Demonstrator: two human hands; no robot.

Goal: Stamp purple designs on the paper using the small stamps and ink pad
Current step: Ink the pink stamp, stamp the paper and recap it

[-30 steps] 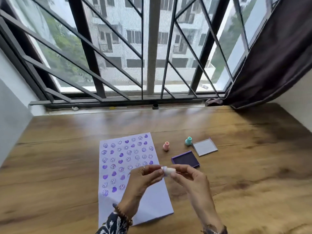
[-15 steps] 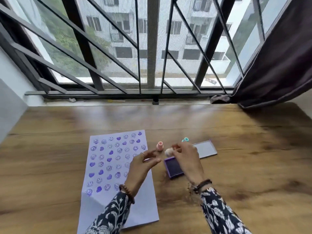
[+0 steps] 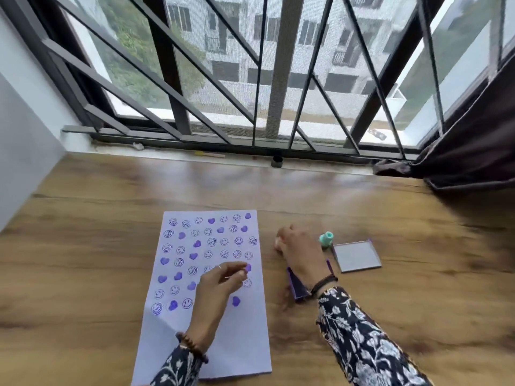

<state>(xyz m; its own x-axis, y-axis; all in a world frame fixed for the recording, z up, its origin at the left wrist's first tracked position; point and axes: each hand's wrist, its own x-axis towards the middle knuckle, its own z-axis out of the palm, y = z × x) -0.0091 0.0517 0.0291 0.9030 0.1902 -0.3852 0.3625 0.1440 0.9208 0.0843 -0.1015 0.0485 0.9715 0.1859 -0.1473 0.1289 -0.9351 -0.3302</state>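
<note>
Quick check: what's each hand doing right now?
Left hand: open, empty, above the paper.
Right hand: curled, contents cannot be told.

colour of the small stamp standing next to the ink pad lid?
Mint green: the small rounded plastic stamp stands just left of the flat grey ink pad lid. Head view, the only one.

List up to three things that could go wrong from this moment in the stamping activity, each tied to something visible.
1. The right hand reaches across the open ink pad; the patterned sleeve above it could pick up purple ink.
2. The left hand hovers over the stamped prints on the paper; if they are still wet, it may smear them.
3. The teal stamp beside the right hand could be knocked over.
</note>
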